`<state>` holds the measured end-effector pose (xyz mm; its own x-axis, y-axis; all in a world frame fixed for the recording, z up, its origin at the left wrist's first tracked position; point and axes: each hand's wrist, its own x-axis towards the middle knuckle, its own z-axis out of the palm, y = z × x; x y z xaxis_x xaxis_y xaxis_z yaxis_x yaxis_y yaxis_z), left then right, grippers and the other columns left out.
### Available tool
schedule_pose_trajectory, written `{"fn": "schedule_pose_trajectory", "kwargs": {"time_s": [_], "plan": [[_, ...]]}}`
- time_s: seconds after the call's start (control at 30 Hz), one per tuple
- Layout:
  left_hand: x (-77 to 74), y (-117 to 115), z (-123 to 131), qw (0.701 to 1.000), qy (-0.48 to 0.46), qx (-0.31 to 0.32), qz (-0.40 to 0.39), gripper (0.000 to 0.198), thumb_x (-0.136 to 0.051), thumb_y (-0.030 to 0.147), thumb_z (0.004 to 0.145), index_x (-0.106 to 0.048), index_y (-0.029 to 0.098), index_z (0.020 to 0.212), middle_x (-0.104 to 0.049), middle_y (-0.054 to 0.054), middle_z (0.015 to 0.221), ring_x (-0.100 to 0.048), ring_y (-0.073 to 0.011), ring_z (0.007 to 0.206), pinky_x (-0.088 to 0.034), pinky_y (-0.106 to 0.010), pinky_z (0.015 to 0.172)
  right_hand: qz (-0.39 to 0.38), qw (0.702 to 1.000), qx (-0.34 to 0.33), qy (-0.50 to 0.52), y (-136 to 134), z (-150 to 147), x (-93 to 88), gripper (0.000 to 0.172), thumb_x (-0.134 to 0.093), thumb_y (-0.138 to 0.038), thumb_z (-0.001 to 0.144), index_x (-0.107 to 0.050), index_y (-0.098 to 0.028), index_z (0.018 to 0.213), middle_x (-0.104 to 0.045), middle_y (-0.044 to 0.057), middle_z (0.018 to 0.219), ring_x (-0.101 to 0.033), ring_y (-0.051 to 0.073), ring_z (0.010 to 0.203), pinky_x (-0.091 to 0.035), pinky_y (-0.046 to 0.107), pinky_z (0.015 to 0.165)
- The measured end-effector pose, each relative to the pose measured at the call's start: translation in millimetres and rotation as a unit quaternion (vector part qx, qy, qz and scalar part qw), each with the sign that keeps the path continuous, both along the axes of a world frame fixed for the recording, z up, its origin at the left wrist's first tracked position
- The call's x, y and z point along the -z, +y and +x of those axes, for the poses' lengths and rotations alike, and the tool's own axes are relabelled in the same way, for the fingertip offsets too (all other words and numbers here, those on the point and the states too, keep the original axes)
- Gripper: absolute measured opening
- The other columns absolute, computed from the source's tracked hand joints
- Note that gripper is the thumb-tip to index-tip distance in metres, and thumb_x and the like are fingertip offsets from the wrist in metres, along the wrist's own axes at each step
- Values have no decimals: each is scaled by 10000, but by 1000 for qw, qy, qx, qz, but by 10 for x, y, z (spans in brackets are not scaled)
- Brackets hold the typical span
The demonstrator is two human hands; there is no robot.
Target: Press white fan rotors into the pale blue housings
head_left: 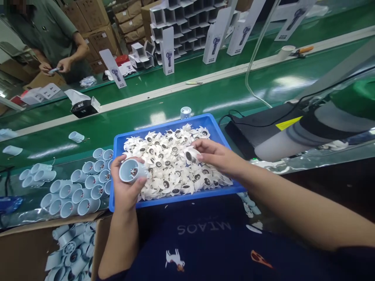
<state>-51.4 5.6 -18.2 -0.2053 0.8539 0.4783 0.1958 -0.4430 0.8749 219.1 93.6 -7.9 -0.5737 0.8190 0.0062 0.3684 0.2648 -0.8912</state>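
My left hand [126, 191] is wrapped round a light blue cylindrical housing [140, 170], its open end facing me with small parts visible inside. In my right hand [213, 154], a white fan impeller [190, 155] with a dark round hub is pinched between thumb and fingers. Both hands are over a blue tray [218, 134] heaped with many similar white impellers [166, 162]. The housing and the held impeller are apart from each other.
More blue housings [88, 205] stand in rows left of the tray, above a cardboard box [101, 238] of blue parts. A black machine [249, 136] and hose are at right. White printed boxes [168, 50] stand across the green bench; a co-worker [55, 39] handles a small part.
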Motion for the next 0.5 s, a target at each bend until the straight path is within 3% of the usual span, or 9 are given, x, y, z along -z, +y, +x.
{"fn": "schedule_pose_trajectory", "kwargs": {"time_s": [0.03,0.07,0.13,0.17,0.23,0.33,0.5], "plan": [[-44,-43,37,998,-16,54,-36,656,-789,426,789,-438,285,1324,-679,-63,1110,-677,-214,1014,-565,-337,811,-101,988,-13,117,-101,20,-28,332,-505,-410,881,-493,-185,1125,-597,66,987,-594,164,817,-531,333,798],[-87,-82,79,993,-13,99,-71,642,-761,431,815,-430,285,1346,-662,-85,1178,-667,-226,1055,-569,-337,813,-208,950,-22,232,-193,33,-42,371,-575,-421,842,-502,-188,1122,-589,49,967,-592,152,799,-542,324,795],[-165,-139,172,981,40,147,-124,591,-714,399,856,-449,270,1369,-632,-114,1267,-653,-248,1100,-568,-355,843,-373,843,-29,387,-333,41,-33,437,-731,-378,745,-549,-184,1092,-587,29,944,-601,143,814,-553,304,804],[-197,-153,220,975,82,150,-138,572,-709,385,862,-473,263,1368,-633,-118,1275,-654,-256,1101,-562,-372,868,-413,812,-32,411,-377,40,-19,445,-778,-357,719,-572,-175,1070,-594,25,934,-608,140,820,-555,286,800],[-248,-150,309,965,182,132,-134,569,-751,385,831,-533,271,1344,-659,-105,1257,-661,-272,1091,-551,-409,911,-452,786,-29,421,-424,37,12,438,-831,-348,710,-601,-153,1028,-607,24,906,-612,131,799,-552,256,776],[-294,-108,414,943,311,95,-76,613,-823,406,763,-578,317,1319,-689,-70,1244,-657,-284,1111,-535,-457,967,-454,796,-14,400,-435,30,30,439,-868,-349,714,-610,-142,1003,-610,12,873,-585,98,722,-524,217,724],[-327,-78,489,917,387,95,-33,648,-820,408,768,-552,330,1353,-698,-55,1257,-653,-278,1140,-523,-480,1001,-313,883,-23,349,-417,28,-36,411,-836,-383,777,-596,-149,1014,-596,19,891,-560,100,757,-464,198,688]]}}
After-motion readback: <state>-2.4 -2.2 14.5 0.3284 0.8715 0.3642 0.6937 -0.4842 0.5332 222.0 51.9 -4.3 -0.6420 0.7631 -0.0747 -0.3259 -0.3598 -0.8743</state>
